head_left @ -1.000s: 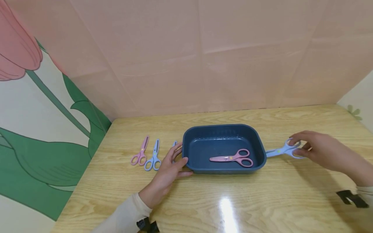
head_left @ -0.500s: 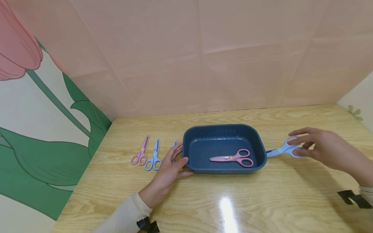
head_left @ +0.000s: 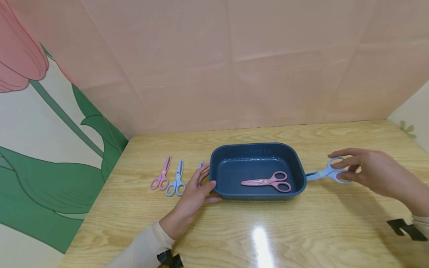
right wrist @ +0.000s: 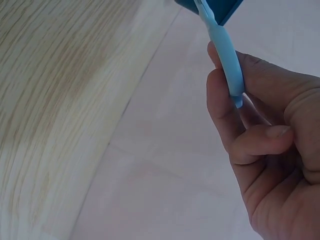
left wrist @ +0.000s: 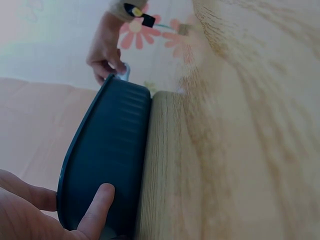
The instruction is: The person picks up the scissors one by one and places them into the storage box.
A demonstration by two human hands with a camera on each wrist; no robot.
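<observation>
At the right side of a dark blue tray [head_left: 248, 165], my right hand [head_left: 372, 169] pinches the handle loops of light blue scissors [head_left: 325, 173] between thumb and fingers. Their blades point left and end right at the tray's rim. The right wrist view shows this handle [right wrist: 227, 60] edge-on, with the tray's corner beyond the blades. My left hand [head_left: 192, 199] grips the tray's left end, thumb at the rim; in the left wrist view a finger [left wrist: 97, 210] lies along the outer wall. Pink scissors [head_left: 268, 182] lie inside the tray, blades to the left.
Left of the tray, pink scissors [head_left: 162, 175] and blue scissors [head_left: 176, 180] lie on the wooden table [head_left: 234, 230], blades away from me. Another blue pair [head_left: 201, 164] is mostly hidden behind my left hand. A pink sheet [head_left: 228, 74] rises at the table's back edge.
The fingers of my right hand have shifted a little on the scissors' loops, the index finger now straighter. Scissors, tray and left hand stay about where they were.
</observation>
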